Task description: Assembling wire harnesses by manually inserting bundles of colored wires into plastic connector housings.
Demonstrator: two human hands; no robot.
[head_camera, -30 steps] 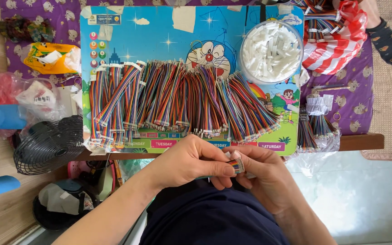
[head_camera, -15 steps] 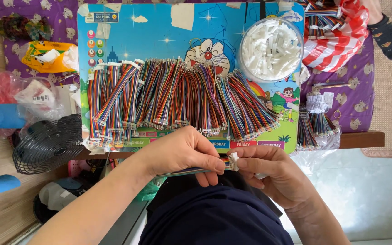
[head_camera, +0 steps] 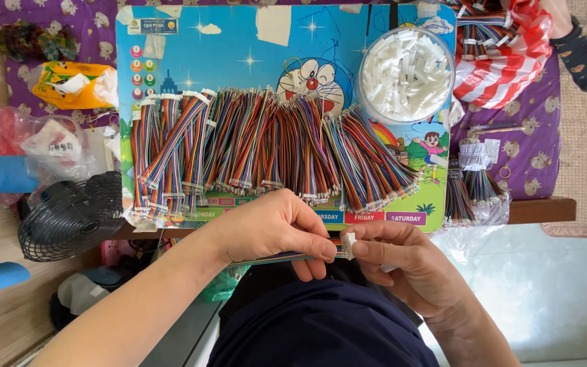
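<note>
Below the near edge of a low wooden table (head_camera: 545,211), both hands meet over the person's dark-clad lap. On the table lies a purple cloth (head_camera: 531,156) printed with small figures, and on that a bright blue cartoon board (head_camera: 239,47) carrying a long row of multicoloured ribbon-cable bundles (head_camera: 266,146). A round clear tub of white plastic connectors (head_camera: 405,75) sits on the board's far right corner, with a red-and-white striped bag (head_camera: 504,68) beside it. A small black fan (head_camera: 69,217) stands at the left, above a pale floor. The left hand (head_camera: 273,228) pinches a flat rainbow ribbon cable (head_camera: 287,257), whose long axis runs nearly level from left to right, its wire ends pointing right. The right hand (head_camera: 409,265) grips a small white connector (head_camera: 350,246) against those ends, fingers closed narrowly.
</note>
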